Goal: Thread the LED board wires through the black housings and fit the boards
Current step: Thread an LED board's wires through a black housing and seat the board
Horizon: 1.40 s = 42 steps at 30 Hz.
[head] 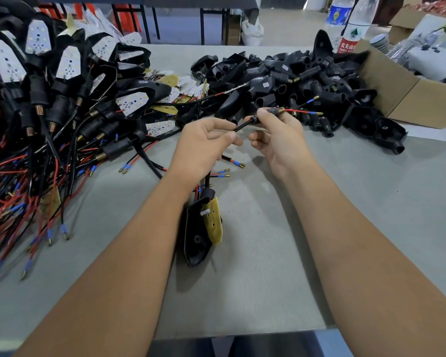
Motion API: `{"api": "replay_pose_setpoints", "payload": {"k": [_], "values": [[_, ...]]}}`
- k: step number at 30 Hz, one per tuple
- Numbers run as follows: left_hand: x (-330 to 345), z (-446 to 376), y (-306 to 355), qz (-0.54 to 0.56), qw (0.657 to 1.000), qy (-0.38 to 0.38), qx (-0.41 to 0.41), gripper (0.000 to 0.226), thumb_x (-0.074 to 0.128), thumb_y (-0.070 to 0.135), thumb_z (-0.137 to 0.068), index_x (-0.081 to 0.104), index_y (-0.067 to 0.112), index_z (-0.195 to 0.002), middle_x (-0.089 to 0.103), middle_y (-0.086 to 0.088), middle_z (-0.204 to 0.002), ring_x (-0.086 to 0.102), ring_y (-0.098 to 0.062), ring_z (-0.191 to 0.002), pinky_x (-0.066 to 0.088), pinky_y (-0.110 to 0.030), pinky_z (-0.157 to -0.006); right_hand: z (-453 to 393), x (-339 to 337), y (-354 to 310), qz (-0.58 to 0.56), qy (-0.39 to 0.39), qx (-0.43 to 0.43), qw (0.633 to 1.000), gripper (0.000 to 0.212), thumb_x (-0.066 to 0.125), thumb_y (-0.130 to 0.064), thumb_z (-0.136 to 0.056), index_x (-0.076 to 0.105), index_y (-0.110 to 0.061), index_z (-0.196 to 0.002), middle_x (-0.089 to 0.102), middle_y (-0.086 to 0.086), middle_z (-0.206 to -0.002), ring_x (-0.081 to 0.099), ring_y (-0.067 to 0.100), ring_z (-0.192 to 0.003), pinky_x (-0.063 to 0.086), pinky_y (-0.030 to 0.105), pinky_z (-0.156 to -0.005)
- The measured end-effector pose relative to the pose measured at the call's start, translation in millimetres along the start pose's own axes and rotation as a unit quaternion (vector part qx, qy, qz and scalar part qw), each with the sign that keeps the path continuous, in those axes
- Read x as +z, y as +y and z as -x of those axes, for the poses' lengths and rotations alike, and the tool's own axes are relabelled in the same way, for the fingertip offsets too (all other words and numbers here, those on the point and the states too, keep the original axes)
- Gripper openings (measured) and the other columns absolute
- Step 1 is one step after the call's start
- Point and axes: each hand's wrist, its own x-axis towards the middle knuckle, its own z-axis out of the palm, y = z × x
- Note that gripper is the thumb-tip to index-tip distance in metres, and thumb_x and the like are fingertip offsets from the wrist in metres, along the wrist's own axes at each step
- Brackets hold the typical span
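Note:
My left hand (204, 143) pinches a black sleeved cable (243, 126) between thumb and fingers. My right hand (276, 132) grips the same cable farther along, at its threaded spring end (277, 110), where red and black wires with blue-sleeved brass tips (312, 112) stick out to the right. The cable runs down under my left hand to a black housing (196, 238) lying on the table between my forearms. A yellow-backed LED board (214, 222) sits tilted in that housing.
Finished housings with white LED boards (67, 65) and tangled red and black wires (16, 181) are heaped at the left. Empty black housings (294, 78) are piled at the back right, beside a cardboard box (402, 91) and two plastic bottles (350, 24). Loose LED boards (160, 126) lie behind my left hand.

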Motion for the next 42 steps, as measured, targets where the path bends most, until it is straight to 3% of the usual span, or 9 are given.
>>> {"api": "replay_pose_setpoints", "payload": {"k": [5, 10, 14, 19, 23, 26, 29, 35, 42], "values": [[0, 0, -3, 0.002, 1.000, 0.000, 0.004, 0.008, 0.063, 0.011, -0.094, 0.068, 0.017, -0.095, 0.075, 0.005, -0.077, 0.051, 0.006, -0.052, 0.039, -0.009, -0.055, 0, 0, 1, 0.034, -0.001, -0.010, 0.999, 0.014, 0.061, -0.022, -0.096, 0.054, -0.012, -0.088, 0.064, 0.002, -0.075, 0.055, 0.013, -0.050, 0.046, 0.024, -0.053], [-2, 0, -2, 0.026, 1.000, 0.005, -0.015, 0.010, 0.060, 0.010, -0.095, 0.069, 0.013, -0.099, 0.075, 0.001, -0.078, 0.042, -0.004, -0.049, 0.036, -0.012, -0.049, -1, -1, 1, -0.003, -0.040, -0.009, 0.999, 0.005, 0.055, -0.013, -0.098, 0.054, -0.013, -0.094, 0.069, 0.009, -0.093, 0.060, 0.017, -0.062, 0.051, 0.027, -0.060], [-4, 0, 1, 0.060, 0.998, 0.002, -0.025, 0.013, 0.057, 0.008, -0.096, 0.069, 0.009, -0.100, 0.072, -0.001, -0.076, 0.035, -0.007, -0.047, 0.031, -0.012, -0.044, -1, -1, 1, -0.014, -0.051, 0.013, 0.999, 0.009, 0.050, -0.006, -0.098, 0.054, -0.014, -0.097, 0.069, 0.008, -0.091, 0.061, 0.018, -0.066, 0.052, 0.029, -0.063], [-2, -1, 0, 0.054, 0.998, 0.017, -0.011, 0.007, 0.061, 0.011, -0.094, 0.063, 0.017, -0.096, 0.074, 0.003, -0.072, 0.043, -0.001, -0.044, 0.034, -0.012, -0.046, -1, 4, 3, 0.032, -0.056, 0.017, 0.998, 0.007, 0.056, -0.007, -0.094, 0.059, -0.011, -0.090, 0.062, 0.001, -0.071, 0.058, 0.015, -0.057, 0.049, 0.025, -0.058], [1, -2, -4, 0.017, 1.000, 0.014, 0.001, 0.013, 0.061, 0.018, -0.094, 0.053, 0.022, -0.103, 0.075, 0.004, -0.075, 0.050, 0.006, -0.048, 0.036, -0.022, -0.054, 2, 7, 6, 0.087, -0.095, -0.005, 0.992, 0.011, 0.059, -0.013, -0.094, 0.061, -0.015, -0.084, 0.064, 0.002, -0.074, 0.056, 0.022, -0.071, 0.044, 0.025, -0.060], [1, -3, -2, -0.001, 1.000, 0.003, -0.008, 0.014, 0.058, 0.022, -0.096, 0.053, 0.022, -0.109, 0.076, 0.005, -0.080, 0.054, 0.000, -0.056, 0.041, -0.016, -0.054, 2, 7, 5, 0.077, -0.090, -0.012, 0.993, 0.008, 0.058, -0.017, -0.096, 0.061, -0.016, -0.089, 0.065, 0.002, -0.081, 0.057, 0.022, -0.076, 0.043, 0.025, -0.060], [-2, -4, 4, 0.006, 0.998, -0.021, -0.051, 0.011, 0.052, 0.022, -0.098, 0.062, 0.018, -0.100, 0.075, 0.000, -0.074, 0.060, -0.004, -0.058, 0.042, -0.009, -0.050, 0, 8, 6, 0.020, -0.060, -0.016, 0.998, 0.007, 0.054, -0.013, -0.098, 0.059, -0.014, -0.093, 0.062, 0.001, -0.079, 0.056, 0.015, -0.064, 0.045, 0.022, -0.056], [-7, -1, 5, -0.031, 0.992, -0.088, -0.086, 0.023, 0.053, 0.017, -0.095, 0.071, 0.014, -0.080, 0.062, 0.000, -0.052, 0.053, -0.015, -0.054, 0.043, -0.029, -0.060, -4, 3, 2, -0.084, 0.041, -0.004, 0.996, 0.012, 0.057, -0.013, -0.097, 0.055, -0.011, -0.086, 0.055, 0.004, -0.072, 0.054, 0.013, -0.055, 0.046, 0.023, -0.051], [-2, -2, 4, -0.078, 0.991, -0.102, -0.041, 0.028, 0.049, 0.019, -0.100, 0.070, 0.020, -0.082, 0.056, 0.007, -0.048, 0.046, -0.005, -0.045, 0.040, -0.019, -0.051, 4, 14, 9, 0.140, -0.031, -0.026, 0.989, 0.018, 0.061, -0.021, -0.092, 0.055, -0.018, -0.075, 0.055, -0.011, -0.055, 0.054, 0.009, -0.052, 0.039, 0.021, -0.050]]}}
